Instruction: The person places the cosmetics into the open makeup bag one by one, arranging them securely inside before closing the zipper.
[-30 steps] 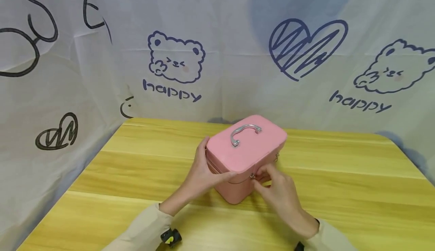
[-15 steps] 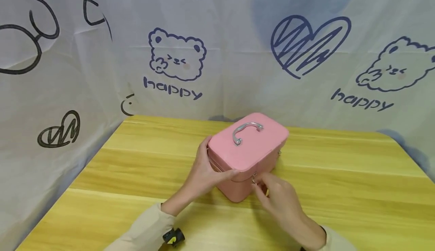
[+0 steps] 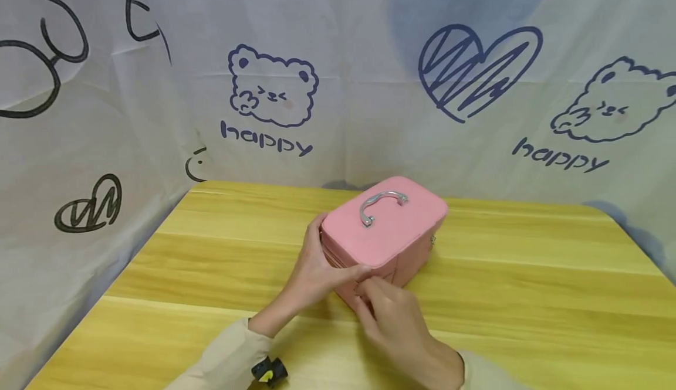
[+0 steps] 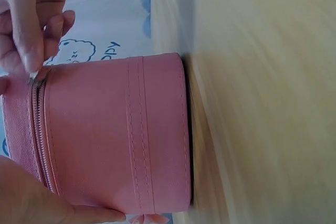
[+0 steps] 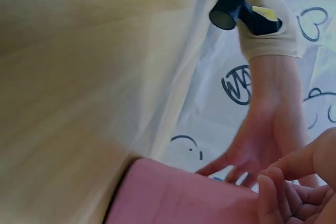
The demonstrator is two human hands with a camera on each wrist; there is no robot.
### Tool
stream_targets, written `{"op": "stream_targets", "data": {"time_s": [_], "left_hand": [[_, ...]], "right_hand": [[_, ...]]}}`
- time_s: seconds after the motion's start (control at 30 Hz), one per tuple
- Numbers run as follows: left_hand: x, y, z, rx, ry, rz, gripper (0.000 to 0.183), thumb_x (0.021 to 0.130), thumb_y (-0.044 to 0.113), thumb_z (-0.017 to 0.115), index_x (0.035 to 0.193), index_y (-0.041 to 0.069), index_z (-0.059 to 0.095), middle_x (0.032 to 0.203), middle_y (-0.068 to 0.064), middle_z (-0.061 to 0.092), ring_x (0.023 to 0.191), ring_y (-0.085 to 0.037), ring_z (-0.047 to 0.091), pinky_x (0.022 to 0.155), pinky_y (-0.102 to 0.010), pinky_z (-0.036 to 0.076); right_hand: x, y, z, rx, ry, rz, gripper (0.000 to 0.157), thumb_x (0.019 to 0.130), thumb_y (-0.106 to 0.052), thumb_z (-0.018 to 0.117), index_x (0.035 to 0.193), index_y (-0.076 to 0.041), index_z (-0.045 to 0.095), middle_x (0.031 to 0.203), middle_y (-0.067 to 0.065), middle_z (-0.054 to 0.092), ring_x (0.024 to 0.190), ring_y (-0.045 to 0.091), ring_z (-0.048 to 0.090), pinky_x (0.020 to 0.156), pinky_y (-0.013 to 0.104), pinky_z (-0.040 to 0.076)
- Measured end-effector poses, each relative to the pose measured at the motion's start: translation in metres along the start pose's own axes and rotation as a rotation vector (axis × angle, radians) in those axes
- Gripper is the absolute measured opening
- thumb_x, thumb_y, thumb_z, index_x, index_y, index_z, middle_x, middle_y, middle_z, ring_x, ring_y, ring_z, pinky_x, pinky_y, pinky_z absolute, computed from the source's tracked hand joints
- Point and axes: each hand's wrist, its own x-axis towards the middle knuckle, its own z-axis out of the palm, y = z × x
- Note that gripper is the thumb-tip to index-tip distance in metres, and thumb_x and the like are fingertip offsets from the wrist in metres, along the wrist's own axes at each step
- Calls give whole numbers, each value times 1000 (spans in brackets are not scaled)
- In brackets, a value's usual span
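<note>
A pink vanity case (image 3: 393, 231) with a silver handle (image 3: 388, 194) on its lid stands upright on the table. My left hand (image 3: 315, 270) holds its near left corner, thumb along the front edge and fingers on the left side. At the near end, my right hand (image 3: 398, 319) pinches a zipper pull (image 4: 34, 75), mostly hidden by the fingertips. In the left wrist view the zipper (image 4: 42, 135) runs below the lid from those fingertips towards my left hand. Whether its teeth are parted is hard to tell. The lid lies down.
The yellow wood-grain table (image 3: 528, 273) extends on both sides of the case. A white cloth (image 3: 369, 114) with bear and heart drawings hangs behind and at the left. A small black camera (image 3: 270, 371) sits on my left wrist.
My right hand has slid the zipper pull from the long front side leftward round the near corner. The left hand and the case have stayed in place.
</note>
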Motion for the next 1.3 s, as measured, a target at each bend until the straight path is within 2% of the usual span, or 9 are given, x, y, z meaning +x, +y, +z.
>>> {"op": "stream_targets", "data": {"time_s": [0.1,0.23,0.4,0.53,0.73,0.87,0.97,1.2,1.3], "left_hand": [[1,0,0,0,12,6,105,66,25,90,146,7,24,139,-9,40,120,-21,45,100,-41,40],[1,0,-1,5,6,6,105,66,24,89,146,7,24,139,-9,40,119,-22,45,100,-41,39],[-1,1,1,9,-4,-9,107,67,26,88,148,7,20,141,-11,36,122,-23,43,102,-42,37],[-3,2,4,7,-41,-26,110,70,31,86,149,6,14,145,-13,30,127,-25,39,104,-43,35],[-3,4,3,13,-33,-61,114,69,32,87,150,7,11,147,-15,28,129,-27,37,105,-45,35],[-3,3,1,10,-32,-86,118,68,34,87,151,7,8,149,-15,24,132,-28,34,106,-46,33],[-4,1,-2,-20,-58,-103,115,72,36,84,152,8,7,151,-15,22,135,-28,31,109,-46,30],[8,-5,-24,-392,-123,-225,56,98,27,49,142,-2,32,140,-21,37,130,-33,35,103,-54,35],[14,-5,-33,-433,-170,-320,44,100,21,49,135,-4,41,133,-18,43,124,-28,41,98,-48,42]], "right_hand": [[2,-3,8,-29,33,-29,15,83,-3,69,74,-9,59,68,-4,55,55,6,50,47,17,40],[2,-4,13,-70,52,-60,35,103,-23,45,76,-8,60,69,-2,55,53,8,50,45,18,40],[3,-5,0,-95,-97,-27,18,89,-16,68,76,-8,58,66,-4,50,53,7,44,43,17,34],[6,-3,-26,-104,-255,84,22,77,-23,80,79,-12,61,67,-10,51,55,4,46,44,19,34],[23,29,-65,-85,-176,362,33,81,-24,78,104,-7,63,95,6,56,72,15,53,56,25,43],[38,70,-76,58,-211,690,72,90,-33,68,145,-2,33,134,25,33,109,36,46,79,46,47],[39,93,-70,256,-257,840,84,93,-34,61,152,-1,10,148,28,15,131,41,27,98,55,37],[29,112,-49,509,-164,902,77,95,-23,51,152,-4,3,149,22,15,131,36,25,102,47,33],[33,114,-49,572,-152,922,78,94,-22,49,152,-8,0,150,21,15,132,34,24,103,45,33]]}}
